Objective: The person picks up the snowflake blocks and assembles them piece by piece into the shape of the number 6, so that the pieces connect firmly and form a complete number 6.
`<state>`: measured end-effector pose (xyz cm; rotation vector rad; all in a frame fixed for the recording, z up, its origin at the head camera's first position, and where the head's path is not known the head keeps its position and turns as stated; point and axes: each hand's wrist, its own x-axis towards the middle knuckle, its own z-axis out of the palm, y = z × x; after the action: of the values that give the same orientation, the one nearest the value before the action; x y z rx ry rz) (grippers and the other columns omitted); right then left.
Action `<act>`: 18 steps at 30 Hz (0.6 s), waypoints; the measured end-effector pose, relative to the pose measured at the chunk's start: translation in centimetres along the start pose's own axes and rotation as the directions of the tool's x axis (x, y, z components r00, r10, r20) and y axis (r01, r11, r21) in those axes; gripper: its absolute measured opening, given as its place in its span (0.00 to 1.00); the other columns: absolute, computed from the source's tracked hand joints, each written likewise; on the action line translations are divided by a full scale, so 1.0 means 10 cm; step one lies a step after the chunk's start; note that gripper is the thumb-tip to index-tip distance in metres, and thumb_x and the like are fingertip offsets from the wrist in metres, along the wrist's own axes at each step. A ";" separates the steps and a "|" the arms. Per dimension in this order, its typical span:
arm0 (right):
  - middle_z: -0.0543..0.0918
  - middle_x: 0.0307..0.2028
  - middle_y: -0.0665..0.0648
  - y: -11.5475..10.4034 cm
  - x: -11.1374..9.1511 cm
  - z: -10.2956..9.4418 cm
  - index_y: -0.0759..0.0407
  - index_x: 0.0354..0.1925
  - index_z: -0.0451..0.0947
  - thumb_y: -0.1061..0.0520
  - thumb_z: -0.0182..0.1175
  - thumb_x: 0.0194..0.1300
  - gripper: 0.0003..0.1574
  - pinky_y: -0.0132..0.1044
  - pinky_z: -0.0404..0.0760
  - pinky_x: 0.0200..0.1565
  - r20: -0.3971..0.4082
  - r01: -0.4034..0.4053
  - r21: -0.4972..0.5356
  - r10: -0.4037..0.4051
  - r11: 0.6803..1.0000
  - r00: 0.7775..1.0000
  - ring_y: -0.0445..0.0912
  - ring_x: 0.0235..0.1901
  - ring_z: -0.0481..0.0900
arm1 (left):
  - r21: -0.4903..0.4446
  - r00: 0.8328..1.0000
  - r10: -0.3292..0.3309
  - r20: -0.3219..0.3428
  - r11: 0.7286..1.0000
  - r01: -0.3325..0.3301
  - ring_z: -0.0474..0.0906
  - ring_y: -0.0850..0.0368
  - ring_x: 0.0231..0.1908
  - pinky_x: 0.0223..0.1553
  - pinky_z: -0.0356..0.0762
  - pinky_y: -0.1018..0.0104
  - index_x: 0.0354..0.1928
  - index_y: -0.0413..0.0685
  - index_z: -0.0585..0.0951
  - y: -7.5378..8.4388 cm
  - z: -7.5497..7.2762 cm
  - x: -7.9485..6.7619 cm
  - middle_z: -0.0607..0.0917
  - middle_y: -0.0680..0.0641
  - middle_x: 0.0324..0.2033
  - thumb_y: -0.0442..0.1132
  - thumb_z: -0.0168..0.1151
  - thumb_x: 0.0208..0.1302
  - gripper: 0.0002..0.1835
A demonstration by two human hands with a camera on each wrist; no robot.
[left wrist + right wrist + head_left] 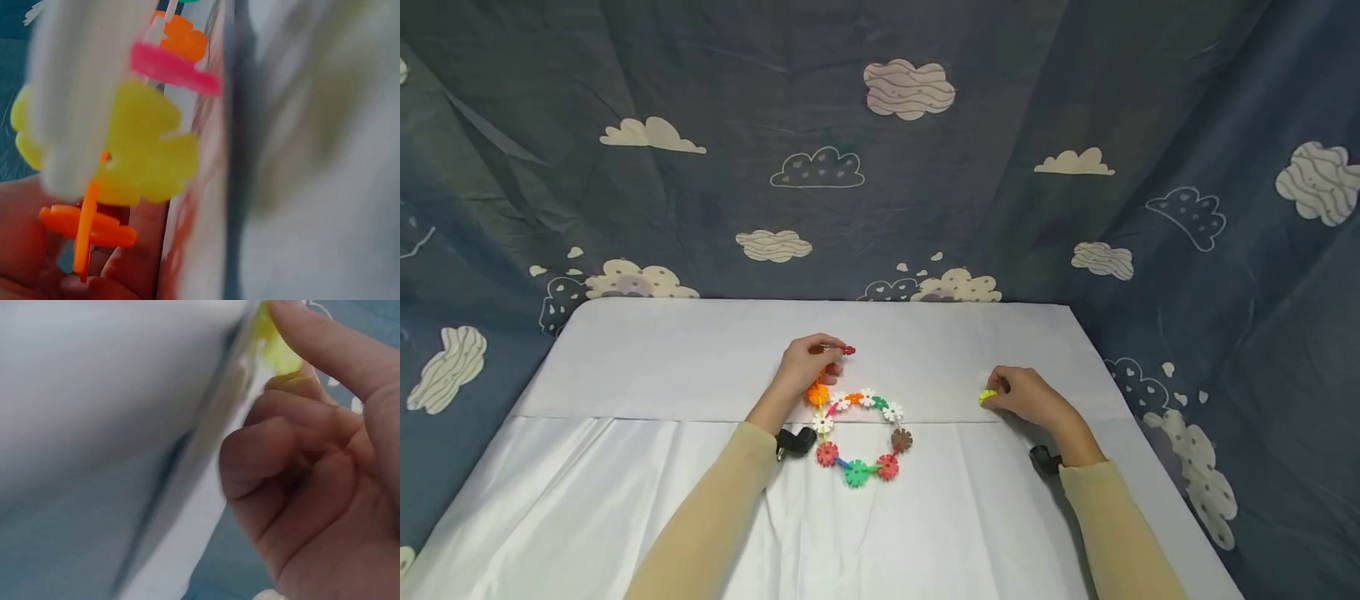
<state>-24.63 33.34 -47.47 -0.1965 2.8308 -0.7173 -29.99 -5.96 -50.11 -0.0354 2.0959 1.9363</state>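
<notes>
A chain of colourful notched plastic discs (857, 473), joined edge to edge, curves in a ring on the white table. My left hand (801, 367) holds its upper left end, and a red disc (848, 350) sticks out past the fingertips. Close to the palm in the left wrist view are orange discs (87, 226), a yellow disc (153, 150) and a pink disc (175, 70); a blurred white one covers part of the yellow. Off to the right, my right hand (1026, 394) pinches a loose yellow-green disc (278, 350) between thumb and index finger, its other fingers curled.
White cloth (940, 517) covers the table, with a crease line running across it. A dark blue curtain (955, 208) with cloud prints hangs behind and along the sides. Black wrist cameras (795, 442) sit on both wrists.
</notes>
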 end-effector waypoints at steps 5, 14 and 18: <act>0.80 0.25 0.53 -0.45 0.41 0.07 0.63 0.40 0.82 0.53 0.63 0.77 0.13 0.36 0.73 0.28 0.051 0.014 0.212 -0.026 0.977 0.998 0.44 0.24 0.73 | -0.064 0.998 0.003 -0.067 0.998 -0.007 0.87 0.57 0.30 0.31 0.89 0.68 0.55 0.44 0.87 -0.03 0.04 0.01 0.88 0.41 0.38 0.37 0.68 0.74 0.11; 0.82 0.23 0.50 -1.15 1.16 0.52 0.67 0.41 0.84 0.50 0.60 0.79 0.20 0.31 0.74 0.26 0.217 -0.075 0.592 -0.069 0.803 0.974 0.40 0.20 0.73 | -0.092 0.993 0.003 -0.120 0.996 -0.014 0.88 0.59 0.29 0.31 0.89 0.68 0.51 0.45 0.87 -0.06 0.06 0.03 0.90 0.44 0.35 0.39 0.69 0.73 0.09; 0.81 0.22 0.49 -1.24 1.27 0.64 0.65 0.40 0.84 0.51 0.59 0.80 0.17 0.29 0.74 0.25 0.273 -0.114 0.622 -0.078 0.775 0.959 0.39 0.20 0.72 | -0.073 0.992 0.001 -0.125 0.997 -0.010 0.88 0.59 0.29 0.31 0.89 0.67 0.51 0.46 0.87 -0.05 0.05 0.02 0.91 0.43 0.39 0.40 0.68 0.74 0.09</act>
<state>-34.46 17.29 -49.16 -0.1402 2.1617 -1.4574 -29.95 -5.49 -50.64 -0.1706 2.1018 2.0633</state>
